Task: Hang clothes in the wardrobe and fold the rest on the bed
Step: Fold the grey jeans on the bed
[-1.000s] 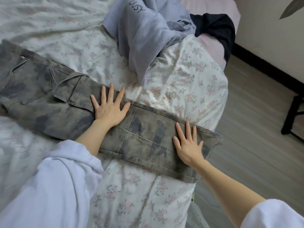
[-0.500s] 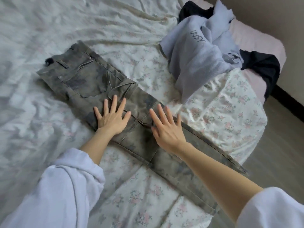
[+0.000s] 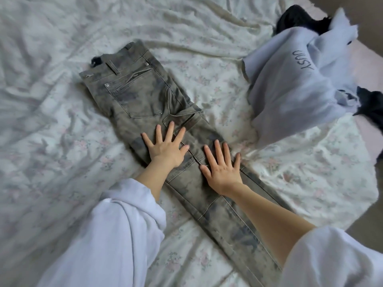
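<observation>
Camouflage trousers (image 3: pixel 145 100) lie flat on the bed, folded lengthwise, waistband far from me and legs running toward the lower right. My left hand (image 3: pixel 165 148) presses flat on the thigh part with fingers spread. My right hand (image 3: pixel 222 169) lies flat beside it, a little nearer the knee, fingers also spread. A pale lilac sweatshirt (image 3: pixel 296 85) with dark lettering sits crumpled at the right, with a black garment (image 3: pixel 298 19) partly under it.
The floral white sheet (image 3: pixel 62 141) is wrinkled all over the bed. More black cloth (image 3: pixel 371 104) shows at the right edge of the bed. A strip of grey floor (image 3: pixel 371 216) appears at the lower right.
My right hand slid up the trouser leg from the hem to beside my left hand. The view swung left, showing the waistband; my left hand stayed pressed in place.
</observation>
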`<move>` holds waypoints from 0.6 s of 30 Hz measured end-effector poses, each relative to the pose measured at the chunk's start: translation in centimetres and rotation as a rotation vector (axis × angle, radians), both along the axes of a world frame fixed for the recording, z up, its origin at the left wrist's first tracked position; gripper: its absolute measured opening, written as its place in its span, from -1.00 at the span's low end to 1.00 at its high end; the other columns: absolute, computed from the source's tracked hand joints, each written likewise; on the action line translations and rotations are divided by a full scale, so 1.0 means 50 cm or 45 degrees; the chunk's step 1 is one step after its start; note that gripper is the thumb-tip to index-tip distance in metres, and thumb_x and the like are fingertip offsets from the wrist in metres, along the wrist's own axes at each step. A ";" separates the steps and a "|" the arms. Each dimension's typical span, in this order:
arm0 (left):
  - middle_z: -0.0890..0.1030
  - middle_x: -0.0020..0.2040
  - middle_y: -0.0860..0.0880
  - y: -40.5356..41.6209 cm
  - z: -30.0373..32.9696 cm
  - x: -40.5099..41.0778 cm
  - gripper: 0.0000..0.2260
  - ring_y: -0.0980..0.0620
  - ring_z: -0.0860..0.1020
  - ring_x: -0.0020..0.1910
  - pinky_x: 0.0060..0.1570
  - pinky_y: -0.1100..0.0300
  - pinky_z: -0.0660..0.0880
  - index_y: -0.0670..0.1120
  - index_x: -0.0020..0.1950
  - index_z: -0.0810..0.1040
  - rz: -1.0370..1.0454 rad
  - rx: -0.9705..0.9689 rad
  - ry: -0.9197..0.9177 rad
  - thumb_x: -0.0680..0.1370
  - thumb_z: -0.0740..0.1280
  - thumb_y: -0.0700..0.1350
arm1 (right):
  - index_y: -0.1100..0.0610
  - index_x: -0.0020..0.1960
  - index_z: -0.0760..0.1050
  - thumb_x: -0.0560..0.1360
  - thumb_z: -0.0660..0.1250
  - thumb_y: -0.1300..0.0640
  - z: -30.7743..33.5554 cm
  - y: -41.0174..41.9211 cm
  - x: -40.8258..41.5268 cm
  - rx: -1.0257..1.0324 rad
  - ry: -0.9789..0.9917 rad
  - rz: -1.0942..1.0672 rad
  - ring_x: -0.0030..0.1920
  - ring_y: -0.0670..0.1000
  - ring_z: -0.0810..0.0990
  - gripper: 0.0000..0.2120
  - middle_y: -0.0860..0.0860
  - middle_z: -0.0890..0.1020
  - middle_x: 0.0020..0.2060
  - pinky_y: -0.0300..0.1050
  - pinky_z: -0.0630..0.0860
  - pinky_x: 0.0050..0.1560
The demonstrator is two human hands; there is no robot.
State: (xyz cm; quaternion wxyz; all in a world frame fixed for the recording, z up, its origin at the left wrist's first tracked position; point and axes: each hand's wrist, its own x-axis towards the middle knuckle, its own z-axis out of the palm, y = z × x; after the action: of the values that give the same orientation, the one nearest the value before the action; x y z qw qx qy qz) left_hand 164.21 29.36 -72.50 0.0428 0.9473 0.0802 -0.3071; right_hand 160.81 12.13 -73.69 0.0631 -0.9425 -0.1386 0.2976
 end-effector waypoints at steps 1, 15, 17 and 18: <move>-0.28 0.53 0.05 -0.019 0.005 -0.013 -0.51 -0.14 -0.24 0.51 0.33 -0.37 -0.26 0.20 0.51 -0.19 0.044 0.005 -0.064 0.62 -0.09 0.18 | -0.11 0.52 -0.22 0.56 -0.23 -0.24 0.003 -0.010 -0.009 0.071 -0.082 0.004 0.48 0.05 -0.34 -0.43 -0.03 -0.26 0.50 0.23 -0.32 0.42; 0.24 0.48 -0.15 -0.318 0.030 -0.370 -0.45 -0.28 0.18 0.46 0.30 -0.40 0.04 -0.01 0.44 0.33 -0.419 -0.168 -0.240 0.45 0.15 0.07 | 0.05 0.49 0.18 0.51 -0.14 0.00 0.012 -0.257 -0.458 0.238 -0.245 -0.647 0.49 -0.01 -0.03 -0.44 -0.02 0.09 0.48 0.15 0.02 0.45; 0.15 0.53 -0.09 -0.378 0.043 -0.397 -0.46 -0.21 0.03 0.51 0.34 -0.35 -0.14 -0.01 0.47 0.29 -0.584 -0.225 -0.243 0.49 0.10 0.07 | 0.08 0.49 0.17 0.52 -0.18 -0.02 0.015 -0.294 -0.528 0.334 -0.237 -0.875 0.50 -0.03 -0.04 -0.43 -0.02 0.08 0.49 0.02 0.01 0.49; 0.14 0.53 -0.07 -0.393 0.047 -0.401 -0.49 -0.17 0.00 0.52 0.35 -0.34 -0.18 -0.01 0.47 0.29 -0.668 -0.239 -0.268 0.51 0.09 0.07 | 0.11 0.47 0.21 0.56 -0.11 0.01 0.017 -0.305 -0.542 0.377 -0.244 -0.990 0.51 0.00 0.03 -0.49 0.01 0.13 0.49 -0.02 0.05 0.49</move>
State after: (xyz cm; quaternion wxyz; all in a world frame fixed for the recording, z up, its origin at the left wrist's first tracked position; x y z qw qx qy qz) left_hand 144.17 9.69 -70.14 0.0575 0.9542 -0.2009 -0.2139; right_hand 133.71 -3.10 -72.84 0.2922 -0.9287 0.1806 0.1397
